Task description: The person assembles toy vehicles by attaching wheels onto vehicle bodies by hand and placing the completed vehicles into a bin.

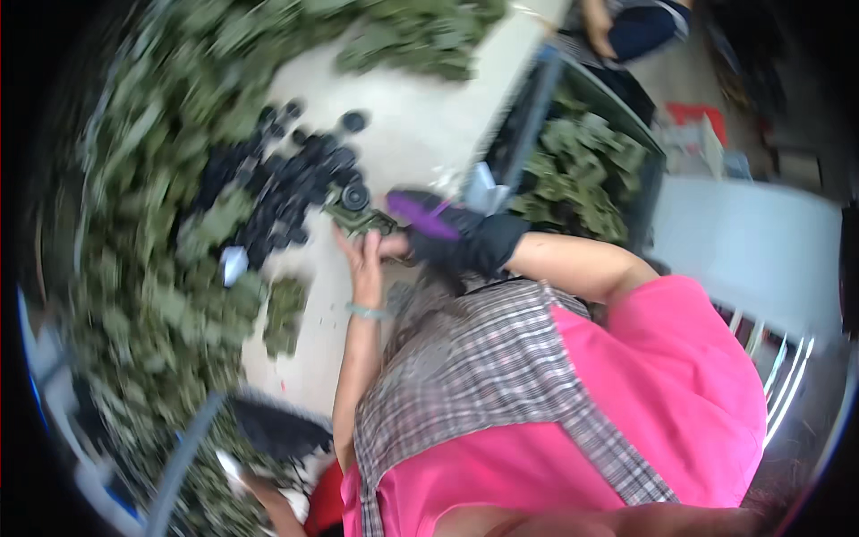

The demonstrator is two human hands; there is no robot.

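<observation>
An olive-green plastic part point(365, 220) is held low over the table in front of my body. A round black wheel point(355, 197) sits at its far end. My left hand point(362, 255), bare with a pale green bracelet at the wrist, has its fingers closed on the part's near side. From the right comes my right hand point(429, 224) in a black and purple glove, its bare fingertips closed at the same part; motion blur hides some of them. Just beyond the hands lies a heap of black wheels point(286, 183).
Heaps of olive-green plastic parts point(143, 224) cover the table's left and far sides. One green piece point(284, 315) lies apart on the pale tabletop point(313, 358). A dark crate point(640, 143) of green parts stands at right. Other people's arms point(598, 27) show at far right and lower left.
</observation>
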